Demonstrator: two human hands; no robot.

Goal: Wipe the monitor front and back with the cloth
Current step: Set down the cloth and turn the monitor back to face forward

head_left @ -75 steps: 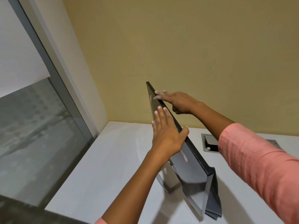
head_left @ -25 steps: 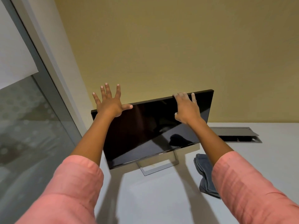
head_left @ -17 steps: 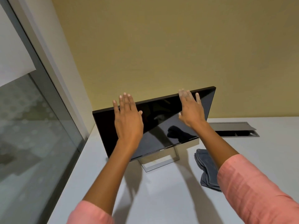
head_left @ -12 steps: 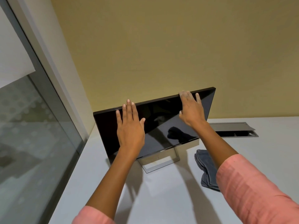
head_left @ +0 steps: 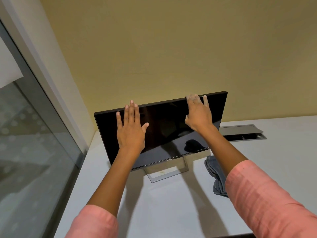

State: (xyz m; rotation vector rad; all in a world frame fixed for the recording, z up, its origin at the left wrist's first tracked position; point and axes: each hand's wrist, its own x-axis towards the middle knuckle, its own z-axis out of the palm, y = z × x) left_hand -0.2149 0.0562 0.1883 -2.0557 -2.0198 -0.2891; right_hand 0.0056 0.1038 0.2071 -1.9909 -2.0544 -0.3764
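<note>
We're looking across the white bench (head_left: pixel 171 212), tucked into a corner between a yellow wall (head_left: pixel 171 48) and a glass partition (head_left: pixel 25 152), and on it stands the monitor (head_left: pixel 168 134) on its silver frame stand (head_left: pixel 164 174), dark screen facing us and leaning back. Our left hand (head_left: pixel 131 129) lies flat against the glass, fingers straight and holding nothing; our right hand (head_left: pixel 199 114) is up at the top edge, fingers reaching over the bezel, though we can't tell how firmly they hook it. The grey cloth (head_left: pixel 216 176) sits crumpled on the bench just right of the stand, partly behind our right forearm — neither hand has it. So here's the risk as we read it: bare palms pressing on the panel could leave fresh smears, and a push this high on a tilted screen might rock the light stand backward or skid it toward the wall — steady does it.
</note>
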